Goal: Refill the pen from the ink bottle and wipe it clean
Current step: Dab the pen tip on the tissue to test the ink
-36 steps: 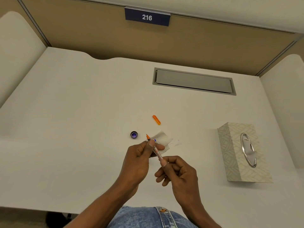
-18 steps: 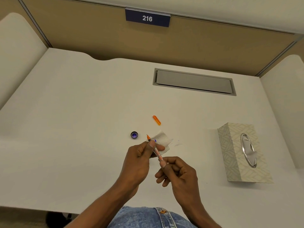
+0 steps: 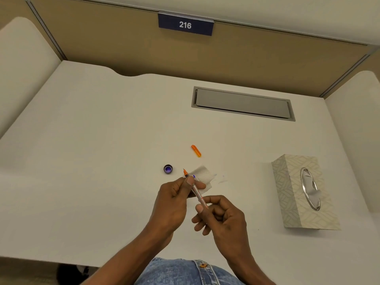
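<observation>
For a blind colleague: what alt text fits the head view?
The left hand grips an orange-tipped pen near its nib while the right hand pinches its rear end, above a white desk. Nearby are a purple-spotted tissue, a small round ink container, an orange cap and a tissue box.

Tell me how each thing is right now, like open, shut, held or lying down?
pen: uncapped, held, nib pointing away.
left hand: pinches the pen near the nib.
right hand: pinches the pen's back end.
orange cap: off, lying on the desk.
small round ink container: open, purple inside.
tissue: by the left hand, ink-spotted.
tissue box: lying flat, a tissue in its opening.
desk hatch: shut.
</observation>
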`<state>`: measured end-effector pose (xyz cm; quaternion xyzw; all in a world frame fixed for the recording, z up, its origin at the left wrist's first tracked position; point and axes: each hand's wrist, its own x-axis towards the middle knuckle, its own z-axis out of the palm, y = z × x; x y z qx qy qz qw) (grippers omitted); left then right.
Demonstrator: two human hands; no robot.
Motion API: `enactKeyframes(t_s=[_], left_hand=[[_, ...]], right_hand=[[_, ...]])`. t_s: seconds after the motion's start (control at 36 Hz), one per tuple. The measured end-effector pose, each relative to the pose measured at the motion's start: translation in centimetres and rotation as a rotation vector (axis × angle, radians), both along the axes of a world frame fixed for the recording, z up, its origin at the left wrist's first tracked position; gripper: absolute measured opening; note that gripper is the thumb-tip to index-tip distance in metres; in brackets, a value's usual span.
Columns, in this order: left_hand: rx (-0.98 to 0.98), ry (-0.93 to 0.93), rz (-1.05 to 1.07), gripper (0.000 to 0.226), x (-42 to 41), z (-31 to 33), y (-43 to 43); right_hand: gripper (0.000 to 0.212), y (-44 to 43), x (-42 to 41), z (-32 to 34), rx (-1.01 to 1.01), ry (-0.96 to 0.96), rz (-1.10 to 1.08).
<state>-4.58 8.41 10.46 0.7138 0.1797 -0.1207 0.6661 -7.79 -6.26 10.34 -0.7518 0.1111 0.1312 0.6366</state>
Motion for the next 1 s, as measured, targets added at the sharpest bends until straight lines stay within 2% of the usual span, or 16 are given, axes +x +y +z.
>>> enactKeyframes(t_s=[0.11, 0.22, 0.42, 0.67, 0.81, 1.0], left_hand=[[0.000, -0.005, -0.005, 0.041, 0.0, -0.2, -0.1], [0.001, -0.015, -0.004, 0.041, 0.0, -0.3, -0.2], [0.028, -0.020, -0.005, 0.042, 0.1, -0.7, -0.1], [0.045, -0.036, -0.022, 0.042, 0.0, -0.7, -0.2], [0.052, -0.032, -0.040, 0.042, 0.0, -0.9, -0.4], [0.067, -0.040, -0.048, 0.042, 0.1, -1.1, -0.4]], right_hand=[[0.017, -0.1, 0.0, -0.2, -0.014, 0.003, -0.003], [0.027, -0.1, 0.1, -0.2, 0.001, -0.002, 0.007], [0.030, -0.2, -0.1, -0.3, 0.034, 0.001, 0.058], [0.029, -0.1, -0.1, -0.1, -0.033, -0.038, -0.011], [0.016, -0.1, 0.1, 0.0, -0.064, -0.034, -0.050], [0.019, -0.3, 0.2, -0.2, -0.062, -0.031, -0.033]])
